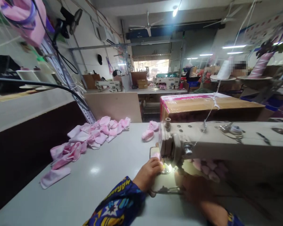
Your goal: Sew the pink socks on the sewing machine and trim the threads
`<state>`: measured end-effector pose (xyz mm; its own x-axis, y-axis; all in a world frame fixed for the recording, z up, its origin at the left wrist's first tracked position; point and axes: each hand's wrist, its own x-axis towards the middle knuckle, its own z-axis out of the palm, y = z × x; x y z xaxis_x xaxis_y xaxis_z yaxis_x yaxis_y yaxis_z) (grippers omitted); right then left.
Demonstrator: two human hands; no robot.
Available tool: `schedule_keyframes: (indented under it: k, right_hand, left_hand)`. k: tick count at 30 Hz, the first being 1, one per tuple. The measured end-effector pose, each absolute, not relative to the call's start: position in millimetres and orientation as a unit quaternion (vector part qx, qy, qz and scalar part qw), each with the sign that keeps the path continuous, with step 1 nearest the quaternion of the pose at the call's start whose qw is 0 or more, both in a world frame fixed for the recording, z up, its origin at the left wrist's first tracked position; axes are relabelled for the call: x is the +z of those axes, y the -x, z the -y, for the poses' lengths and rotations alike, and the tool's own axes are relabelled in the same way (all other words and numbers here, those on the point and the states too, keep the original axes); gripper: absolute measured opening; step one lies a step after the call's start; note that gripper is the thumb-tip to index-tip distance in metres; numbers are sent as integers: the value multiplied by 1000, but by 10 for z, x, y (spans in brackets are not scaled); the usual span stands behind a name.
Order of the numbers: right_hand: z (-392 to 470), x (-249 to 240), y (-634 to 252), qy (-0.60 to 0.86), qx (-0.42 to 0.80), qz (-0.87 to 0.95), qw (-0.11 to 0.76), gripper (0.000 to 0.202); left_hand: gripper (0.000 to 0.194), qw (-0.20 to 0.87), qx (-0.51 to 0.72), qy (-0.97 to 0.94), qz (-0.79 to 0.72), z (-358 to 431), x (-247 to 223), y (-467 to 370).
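My left hand is closed at the left of the sewing machine's needle area, its fingers pressed on a small piece of pink fabric. My right hand lies in shadow under the machine arm, to the right of the lit needle area. Its fingers are dim and blurred, so what it touches cannot be made out. Rolled pink pieces lie behind it under the arm. White thread runs down to the machine from above.
A long heap of pink fabric pieces lies along the table's left side. Two more pink pieces sit behind the machine head. Beyond the machine stands a cardboard box. Thread cones stand at the right; other sewing machines are farther back.
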<state>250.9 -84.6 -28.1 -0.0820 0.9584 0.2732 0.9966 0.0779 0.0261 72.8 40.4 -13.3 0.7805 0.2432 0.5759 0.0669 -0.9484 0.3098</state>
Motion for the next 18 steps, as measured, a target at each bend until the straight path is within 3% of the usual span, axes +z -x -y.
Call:
schedule_keyframes:
  k: [5,10,14,18]
  right_hand:
    - [1339,-423,-2997,737,-190,641,101,51]
    - [1743,-355,-3475,803,-212,556,33,34]
    - [1742,-207,-3536,800,-227,556,5,40]
    - [1731,-222,-3497,783,-250,569,36,41]
  left_hand:
    - [35,135,319,-936,-61,-577,-60,-766]
    - [34,129,346,-927,-58,-728,-27,-814]
    - [28,109,368,-922,-53,-768,-39,-832]
    - [26,71,389,-914,-86,-777,-106,-813]
